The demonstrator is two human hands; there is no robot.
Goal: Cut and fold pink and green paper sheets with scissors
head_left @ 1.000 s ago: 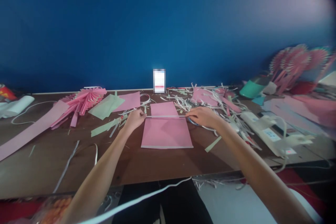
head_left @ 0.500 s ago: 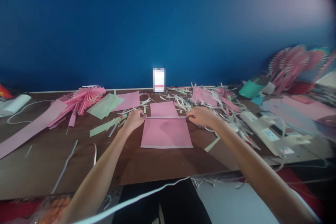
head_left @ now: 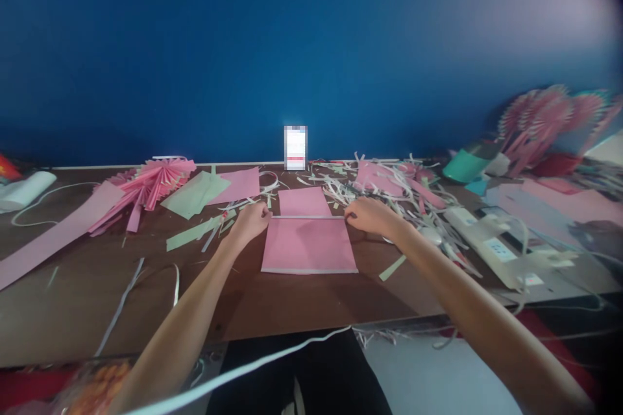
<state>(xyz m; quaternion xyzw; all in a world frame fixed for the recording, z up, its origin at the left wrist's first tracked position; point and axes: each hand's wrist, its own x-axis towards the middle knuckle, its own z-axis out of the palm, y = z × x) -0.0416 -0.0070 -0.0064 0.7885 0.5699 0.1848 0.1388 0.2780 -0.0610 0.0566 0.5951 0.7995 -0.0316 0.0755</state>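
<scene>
A pink paper sheet (head_left: 308,243) lies flat on the brown table (head_left: 272,301) in front of me. A narrow folded strip runs across its far edge. My left hand (head_left: 252,221) is closed in a pinch on the left end of that fold. My right hand (head_left: 370,215) is closed in a pinch on the right end. A second pink sheet (head_left: 304,201) lies just behind the fold.
Pink pleated paper fans (head_left: 146,185) and pale green paper pieces (head_left: 195,194) lie at the left. Shredded paper strips (head_left: 389,191) pile up at the right, beside a white power strip (head_left: 491,243). More pink fans (head_left: 549,120) stand far right. A small white card (head_left: 295,148) leans on the blue wall.
Both hands stay on the ends of the fold; the right hand has drawn in slightly. The view has shifted a little.
</scene>
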